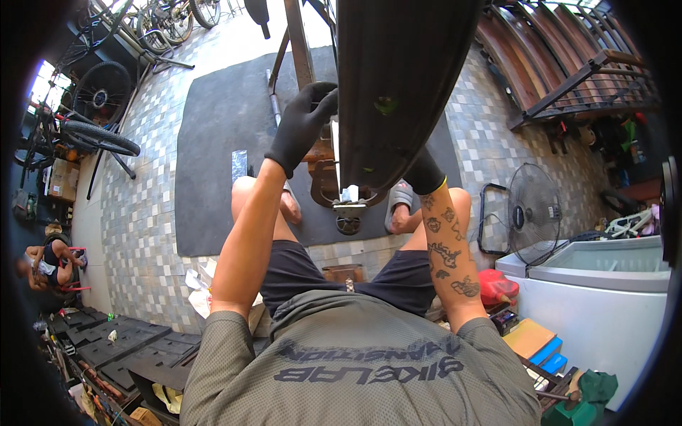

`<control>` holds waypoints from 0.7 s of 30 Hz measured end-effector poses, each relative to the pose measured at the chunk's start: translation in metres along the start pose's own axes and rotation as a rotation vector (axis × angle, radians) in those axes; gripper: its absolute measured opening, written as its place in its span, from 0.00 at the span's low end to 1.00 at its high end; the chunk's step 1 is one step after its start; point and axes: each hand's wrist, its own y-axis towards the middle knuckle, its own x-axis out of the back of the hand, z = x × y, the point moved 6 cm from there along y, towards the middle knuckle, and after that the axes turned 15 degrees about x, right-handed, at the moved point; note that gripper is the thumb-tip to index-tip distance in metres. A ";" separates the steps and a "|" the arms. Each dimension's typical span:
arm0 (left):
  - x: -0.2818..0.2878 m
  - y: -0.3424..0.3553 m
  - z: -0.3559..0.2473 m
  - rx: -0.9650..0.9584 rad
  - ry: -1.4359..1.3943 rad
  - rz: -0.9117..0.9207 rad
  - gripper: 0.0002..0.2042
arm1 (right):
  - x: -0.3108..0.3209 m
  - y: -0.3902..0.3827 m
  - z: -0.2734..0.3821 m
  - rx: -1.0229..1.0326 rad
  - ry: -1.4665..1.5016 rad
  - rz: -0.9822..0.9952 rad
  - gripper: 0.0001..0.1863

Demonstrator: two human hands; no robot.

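Note:
A large wheel with a black tyre (398, 78) stands upright before me, its near end over a metal wheel truing stand (348, 206). My left hand (304, 122), in a black glove, is at the wheel's left side. Its thumb and fingers bend toward each other beside the rim, and whatever lies between the fingertips is hidden. On the opposite side, my right hand (424, 172), also gloved in black, reaches in behind the tyre. The tyre covers its fingers. Small green marks show on the tyre.
A dark mat (213, 163) lies under the stand on the tiled floor. Bicycles (106, 135) and loose wheels stand at left, where a person (57, 263) sits. At right are a floor fan (534, 213), a white chest freezer (568, 312) and a wooden staircase (529, 50).

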 end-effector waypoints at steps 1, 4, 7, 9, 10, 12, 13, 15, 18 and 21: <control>-0.006 0.010 0.012 0.145 -0.127 0.090 0.22 | 0.003 -0.001 -0.002 0.038 0.034 -0.086 0.11; -0.011 0.011 0.024 0.071 0.023 0.251 0.20 | 0.015 0.000 -0.013 0.192 0.109 -0.245 0.11; -0.011 0.017 0.036 -0.050 0.280 0.440 0.20 | 0.029 0.004 -0.032 0.252 0.038 -0.243 0.12; -0.010 0.024 0.052 -0.007 0.322 0.429 0.21 | 0.035 0.006 -0.043 0.297 -0.035 -0.220 0.12; -0.010 0.027 0.059 0.036 0.335 0.407 0.22 | 0.037 0.004 -0.048 0.302 -0.054 -0.219 0.12; -0.009 0.032 0.069 0.131 0.335 0.326 0.22 | 0.039 0.000 -0.056 0.286 -0.065 -0.233 0.12; -0.011 0.032 0.067 0.103 0.353 0.293 0.22 | 0.039 -0.001 -0.059 0.266 -0.056 -0.246 0.12; -0.013 0.028 0.063 0.155 0.394 0.264 0.24 | 0.036 -0.004 -0.061 0.227 -0.040 -0.268 0.12; -0.015 0.017 0.039 0.072 0.303 0.235 0.24 | 0.030 -0.004 -0.058 0.154 0.064 -0.327 0.12; -0.022 0.010 0.018 -0.040 0.171 0.218 0.19 | 0.015 0.006 -0.042 0.204 0.245 -0.273 0.11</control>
